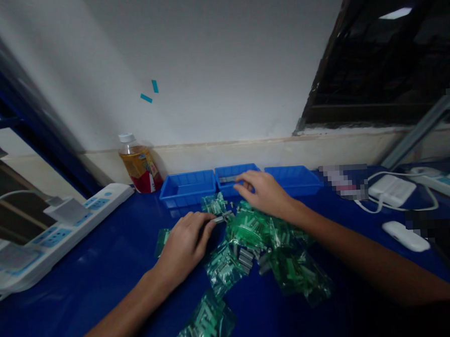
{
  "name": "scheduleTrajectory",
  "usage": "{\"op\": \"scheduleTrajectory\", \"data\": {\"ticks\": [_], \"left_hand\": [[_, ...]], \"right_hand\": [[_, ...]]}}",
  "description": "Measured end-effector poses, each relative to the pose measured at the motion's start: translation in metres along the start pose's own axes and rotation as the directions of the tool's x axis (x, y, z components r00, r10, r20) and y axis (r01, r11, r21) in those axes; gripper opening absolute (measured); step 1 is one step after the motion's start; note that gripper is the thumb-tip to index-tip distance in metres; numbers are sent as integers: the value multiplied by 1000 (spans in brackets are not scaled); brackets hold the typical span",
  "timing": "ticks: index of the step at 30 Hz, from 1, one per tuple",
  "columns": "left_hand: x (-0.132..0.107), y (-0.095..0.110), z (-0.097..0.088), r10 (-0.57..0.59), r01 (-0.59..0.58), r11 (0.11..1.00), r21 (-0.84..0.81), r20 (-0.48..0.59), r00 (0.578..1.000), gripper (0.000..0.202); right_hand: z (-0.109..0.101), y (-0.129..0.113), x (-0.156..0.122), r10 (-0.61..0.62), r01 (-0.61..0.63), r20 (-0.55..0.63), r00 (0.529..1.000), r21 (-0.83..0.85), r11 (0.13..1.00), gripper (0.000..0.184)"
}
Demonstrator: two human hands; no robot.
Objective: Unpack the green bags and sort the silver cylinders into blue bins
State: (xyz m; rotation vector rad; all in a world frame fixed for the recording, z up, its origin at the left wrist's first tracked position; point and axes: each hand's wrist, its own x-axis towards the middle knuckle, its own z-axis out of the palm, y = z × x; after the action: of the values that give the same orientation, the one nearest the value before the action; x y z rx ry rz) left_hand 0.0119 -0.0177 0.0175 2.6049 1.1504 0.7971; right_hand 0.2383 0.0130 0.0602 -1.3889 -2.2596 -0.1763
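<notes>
My left hand point(187, 238) is closed in a pinch on a small metal bar point(223, 217), just left of the pile. My right hand point(266, 190) reaches over the front of the middle blue bin point(237, 170). Its fingers are curled loosely, thumb and index tips slightly apart, and nothing shows between them. A few metal pieces point(227, 179) lie inside that bin. Between my forearms spreads a heap of green-tinted clear plastic bags point(246, 227) holding small strip-shaped parts. Loose metal bars point(246, 258) lie among the bags, and another bag point(206, 323) rests nearer to me.
A left blue bin point(188, 183) and a right blue bin point(291, 176) flank the middle one along the wall. A drink bottle point(138, 165) stands behind at left. A power strip point(58, 232) runs along the left; a white adapter point(392, 190) and white case point(405, 235) lie right.
</notes>
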Motion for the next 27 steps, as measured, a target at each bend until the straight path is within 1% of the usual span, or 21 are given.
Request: {"op": "scheduleTrajectory", "data": {"ticks": [1, 2, 4, 6, 8, 10, 12, 14, 16, 18, 20, 23, 27], "left_hand": [[-1, 3, 0, 20, -20, 999, -30, -6, 1000, 24], [-1, 6, 1, 47, -47, 997, -59, -4, 999, 23], [-3, 12, 3, 100, -98, 990, -97, 17, 995, 23], [-5, 17, 4, 128, -123, 985, -117, 36, 991, 23], [-6, 20, 4, 127, -121, 983, -137, 37, 991, 24], [-7, 22, 3, 118, -116, 981, -157, 2, 993, 19], [-8, 23, 2, 135, -141, 976, -165, -50, 990, 20], [-8, 23, 1, 179, -191, 969, -158, -88, 980, 24], [-8, 22, 0, 213, -226, 963, -150, -100, 972, 17], [-9, 22, 0, 206, -219, 966, -138, -105, 973, 12], [-9, 22, -1, 182, -196, 973, -126, -110, 977, 10], [-11, 22, -1, 164, -177, 977, -121, -107, 981, 10], [-11, 23, -1, 141, -149, 981, -128, -67, 988, 15]], "right_hand": [[1, -13, -19, -70, 73, -34, 997, 76, 994, 22], [2, -25, -36, -127, 132, -46, 991, 107, 986, 24], [7, -43, -62, -201, 205, -52, 978, 86, 975, 19], [11, -51, -76, -228, 230, -49, 972, 44, 972, 16], [13, -52, -79, -225, 227, -68, 972, 21, 974, 16], [13, -51, -77, -199, 203, -103, 975, 31, 979, 16], [11, -51, -75, -158, 170, -129, 979, 84, 982, 16], [10, -52, -74, -124, 146, -139, 982, 160, 976, 17], [10, -54, -74, -111, 140, -140, 984, 215, 967, 18], [10, -55, -73, -112, 142, -143, 983, 225, 964, 18], [9, -56, -73, -116, 143, -146, 982, 195, 970, 17], [8, -60, -73, -165, 179, -132, 977, 101, 979, 17], [4, -63, -75, -212, 213, -108, 971, 0, 977, 15]]}}
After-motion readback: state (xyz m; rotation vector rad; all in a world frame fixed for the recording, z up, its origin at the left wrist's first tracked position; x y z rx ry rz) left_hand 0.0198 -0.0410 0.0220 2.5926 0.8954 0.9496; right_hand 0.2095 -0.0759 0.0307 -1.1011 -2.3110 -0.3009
